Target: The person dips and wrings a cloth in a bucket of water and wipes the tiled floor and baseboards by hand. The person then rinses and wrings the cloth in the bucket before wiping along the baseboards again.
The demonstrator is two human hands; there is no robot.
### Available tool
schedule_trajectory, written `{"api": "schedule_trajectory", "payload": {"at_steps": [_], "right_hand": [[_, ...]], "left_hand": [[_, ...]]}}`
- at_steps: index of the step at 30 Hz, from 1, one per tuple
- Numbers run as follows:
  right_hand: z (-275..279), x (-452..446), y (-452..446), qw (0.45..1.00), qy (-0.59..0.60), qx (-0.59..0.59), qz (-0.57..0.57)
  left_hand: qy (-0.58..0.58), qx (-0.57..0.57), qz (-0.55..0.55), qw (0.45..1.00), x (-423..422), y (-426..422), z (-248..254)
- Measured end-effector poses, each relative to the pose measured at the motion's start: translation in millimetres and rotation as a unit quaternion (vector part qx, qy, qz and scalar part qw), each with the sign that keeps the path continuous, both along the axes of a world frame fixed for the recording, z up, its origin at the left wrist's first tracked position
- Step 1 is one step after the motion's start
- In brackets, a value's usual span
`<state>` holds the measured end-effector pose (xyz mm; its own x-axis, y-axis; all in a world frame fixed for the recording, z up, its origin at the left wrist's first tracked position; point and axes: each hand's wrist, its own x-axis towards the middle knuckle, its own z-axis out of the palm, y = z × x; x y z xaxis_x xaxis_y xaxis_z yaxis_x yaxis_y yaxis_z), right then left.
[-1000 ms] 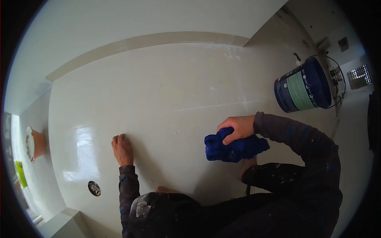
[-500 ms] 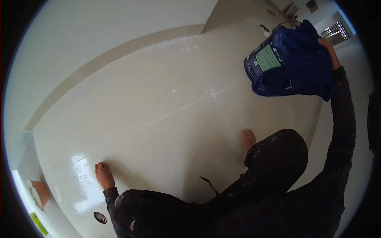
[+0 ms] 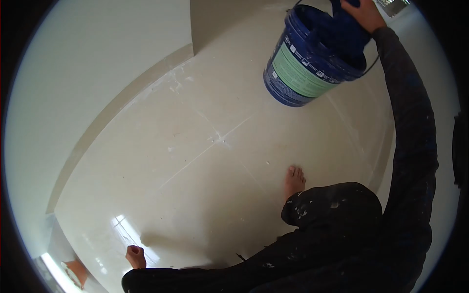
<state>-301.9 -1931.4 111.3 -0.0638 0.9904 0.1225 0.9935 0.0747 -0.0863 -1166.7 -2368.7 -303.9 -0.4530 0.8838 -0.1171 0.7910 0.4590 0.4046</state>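
Note:
My right hand point(image 3: 364, 15) is closed on a dark blue cloth point(image 3: 344, 36) at the mouth of a blue bucket point(image 3: 303, 68) with a pale green label. Part of the cloth hangs inside the bucket, which stands on the tiled floor point(image 3: 195, 171). At the lower left, my left hand point(image 3: 136, 256) is low by the floor beside my knee, its fingers curled in. Nothing shows in it, though the inside of the fingers is partly hidden.
A white wall point(image 3: 122, 44) with a beige skirting strip point(image 3: 112, 97) curves along the left. An orange container point(image 3: 77, 272) stands at the lower left. My bare foot point(image 3: 294, 180) rests on the floor below the bucket.
The view has turned toward the bucket. My right hand has carried the cloth from over the floor to the bucket, where it now hangs partly inside. My left hand stays low at the left.

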Motion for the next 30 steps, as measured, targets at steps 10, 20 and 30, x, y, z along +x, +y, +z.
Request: {"api": "schedule_trajectory", "payload": {"at_steps": [10,20,30], "right_hand": [[-242,102,156,0.935,-0.105,-0.328,0.089],[-341,76,147,0.883,-0.092,-0.431,0.161],[-239,85,164,0.881,0.243,-0.371,0.164]], "left_hand": [[0.019,-0.065,0.15,0.986,95,22,229],[0.08,-0.021,0.181,0.98,222,40,379],[0.108,0.024,0.096,0.989,352,116,414]]}}
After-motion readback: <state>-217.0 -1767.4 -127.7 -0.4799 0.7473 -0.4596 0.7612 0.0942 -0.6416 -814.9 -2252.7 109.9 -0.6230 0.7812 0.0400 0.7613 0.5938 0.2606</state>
